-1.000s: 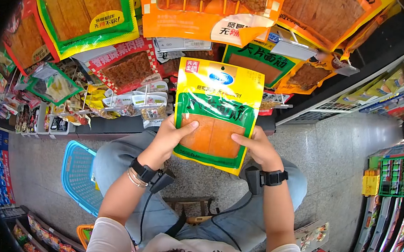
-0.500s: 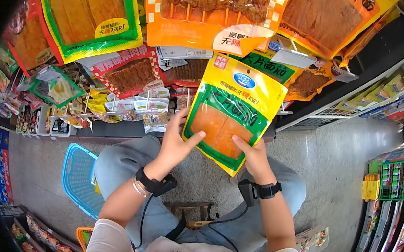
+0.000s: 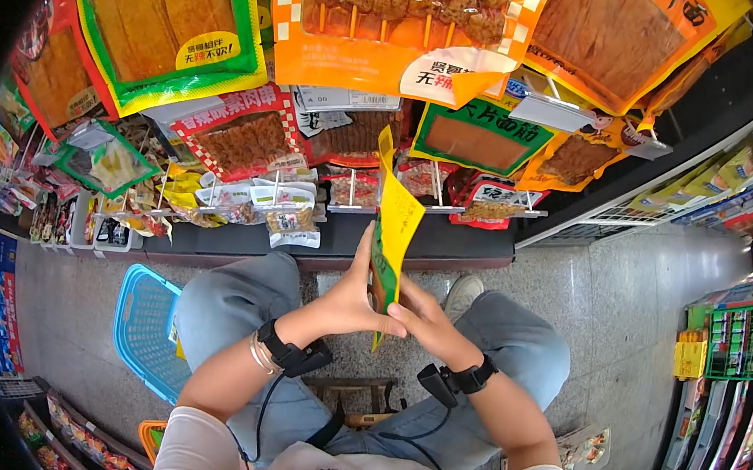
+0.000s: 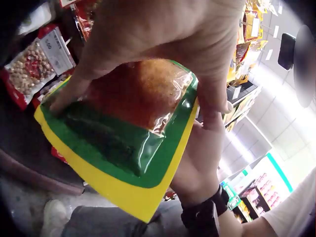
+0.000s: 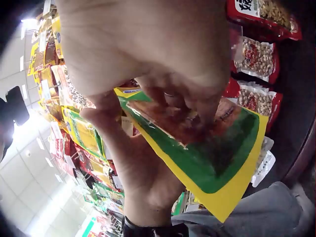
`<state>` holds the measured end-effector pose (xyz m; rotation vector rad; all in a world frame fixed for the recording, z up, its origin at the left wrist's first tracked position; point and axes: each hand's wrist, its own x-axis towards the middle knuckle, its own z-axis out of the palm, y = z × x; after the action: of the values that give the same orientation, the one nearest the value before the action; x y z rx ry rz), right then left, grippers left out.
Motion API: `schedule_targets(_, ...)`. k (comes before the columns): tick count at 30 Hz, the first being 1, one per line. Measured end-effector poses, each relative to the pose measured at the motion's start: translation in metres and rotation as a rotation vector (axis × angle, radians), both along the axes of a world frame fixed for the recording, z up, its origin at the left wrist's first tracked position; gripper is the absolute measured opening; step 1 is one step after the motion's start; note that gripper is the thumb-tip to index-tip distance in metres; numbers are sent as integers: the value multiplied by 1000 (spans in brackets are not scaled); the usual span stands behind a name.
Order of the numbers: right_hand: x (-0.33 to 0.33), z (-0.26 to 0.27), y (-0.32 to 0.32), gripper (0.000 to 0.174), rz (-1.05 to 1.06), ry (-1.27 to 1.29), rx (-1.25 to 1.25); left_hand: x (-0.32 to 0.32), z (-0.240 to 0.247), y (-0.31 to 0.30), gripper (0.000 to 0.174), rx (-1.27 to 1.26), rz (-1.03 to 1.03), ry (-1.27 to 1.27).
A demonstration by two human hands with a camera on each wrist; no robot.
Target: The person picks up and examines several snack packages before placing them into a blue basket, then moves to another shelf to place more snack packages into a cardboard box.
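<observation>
A yellow and green snack packet [image 3: 399, 224] stands nearly edge-on between both hands in the head view. My left hand [image 3: 346, 303] grips it at its left side, the thumb reaching across the near edge. From the right, my right hand [image 3: 432, 322] holds the same lower part, thumb at that edge. In the left wrist view, left fingers spread over the packet's clear window [image 4: 143, 94], with brown-orange food behind it. Bent right fingers [image 5: 205, 111] lie against a face of the packet in the right wrist view.
Hanging snack packets, such as an orange one with skewers [image 3: 398, 31], fill the rack ahead. Below them runs a dark shelf ledge [image 3: 338, 251]. A blue basket [image 3: 146, 330] stands on the floor at left. Shelves of goods [image 3: 751, 339] stand far right.
The packet has turned from facing the camera, through a tilt, to nearly edge-on. The hands have come closer together, the right one moving left.
</observation>
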<state>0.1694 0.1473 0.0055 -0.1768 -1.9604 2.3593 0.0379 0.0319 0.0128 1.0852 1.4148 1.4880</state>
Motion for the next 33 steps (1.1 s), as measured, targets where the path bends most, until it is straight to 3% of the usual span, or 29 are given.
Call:
schedule_targets(3,-4,-10,0,60,-39,90,15,-8,-17,2,127,-72,-82,-129)
schedule_targets(4,-4,-8,2,59,-39,78,62,-3,-17,3,98,52,2,-72)
schedule_targets(6,-6,0,8,58,-42,54,155,-10,-12,0,71,-61,84,-296)
schedule_targets(8,-8,1,10,55,-113,73,-11,-16,-18,1,44,-40,224,-512)
schedule_targets(11,-12,2,19,40,-337,15,-58,-24,-9,5,30,-76,319,-640)
schedule_targets(14,-12,-4,39,27,-600,-24,-129,-23,-3,6,31,-118,293,-594)
schedule_targets(17,-10,-15,57,35,-748,-24,119,-22,-4,6,32,-130,262,-609)
schedule_targets(20,-11,-5,62,41,-593,35,-34,-26,-1,6,32,-98,250,-635)
schedule_targets(23,-4,7,62,40,-272,-250,-238,-29,1,7,33,-90,255,-645)
schedule_targets(33,-6,4,56,34,-401,-179,-234,-32,0,3,31,-150,281,-438)
